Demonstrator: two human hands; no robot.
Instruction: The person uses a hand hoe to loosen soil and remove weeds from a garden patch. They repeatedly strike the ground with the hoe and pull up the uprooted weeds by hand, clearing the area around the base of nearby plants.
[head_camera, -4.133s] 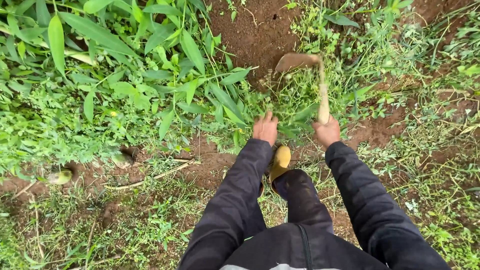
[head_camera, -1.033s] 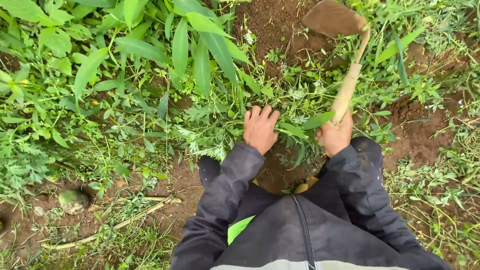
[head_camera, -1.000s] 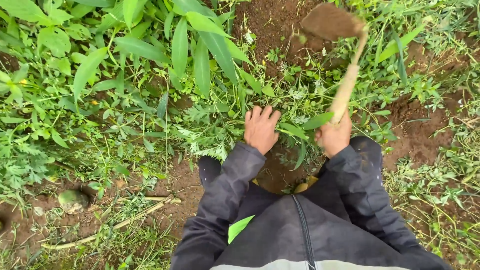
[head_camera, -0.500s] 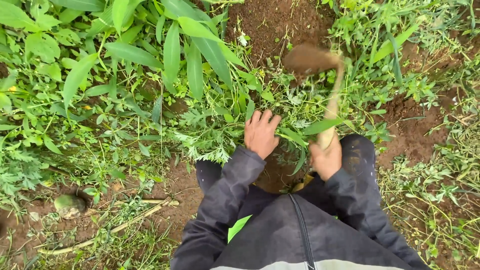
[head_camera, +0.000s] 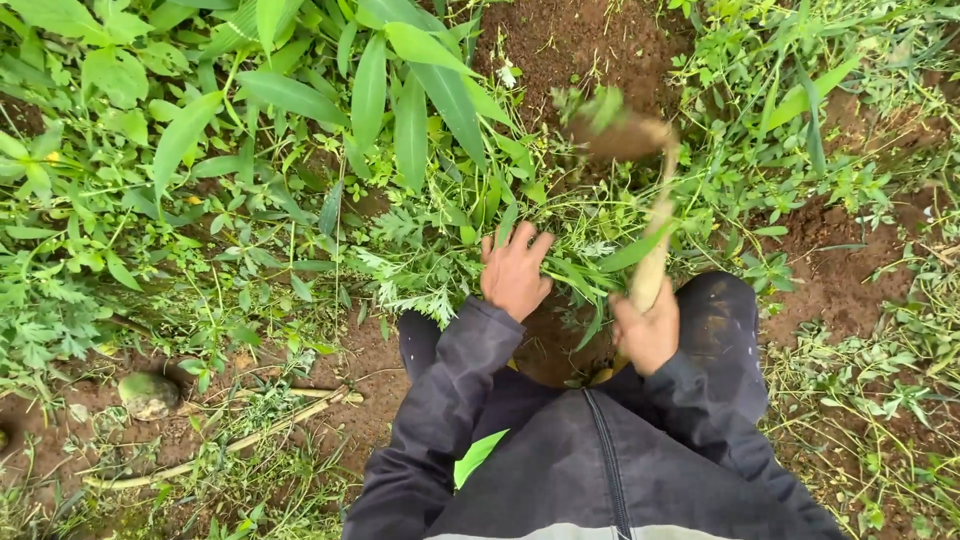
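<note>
My right hand (head_camera: 647, 333) grips the pale wooden handle of a short hoe (head_camera: 652, 240). Its soil-caked blade (head_camera: 620, 134) is blurred and sits low among the weeds, just above bare brown earth. My left hand (head_camera: 513, 272) is pressed into a clump of green weeds (head_camera: 440, 262), fingers spread and curled around the stems. Both arms wear dark sleeves. My dark trouser knees and a bit of a yellow boot (head_camera: 603, 376) show below the hands.
Tall broad-leaved plants (head_camera: 390, 90) fill the upper left. Bare dug soil (head_camera: 560, 40) lies at top centre and on the right (head_camera: 830, 260). A rounded green-grey stone (head_camera: 148, 393) and a cut stalk (head_camera: 220, 455) lie at lower left among loose cut weeds.
The hoe has swung down from a raised position into the weeds, and my right hand pulled back toward my body. My left hand has stayed on the weed clump.
</note>
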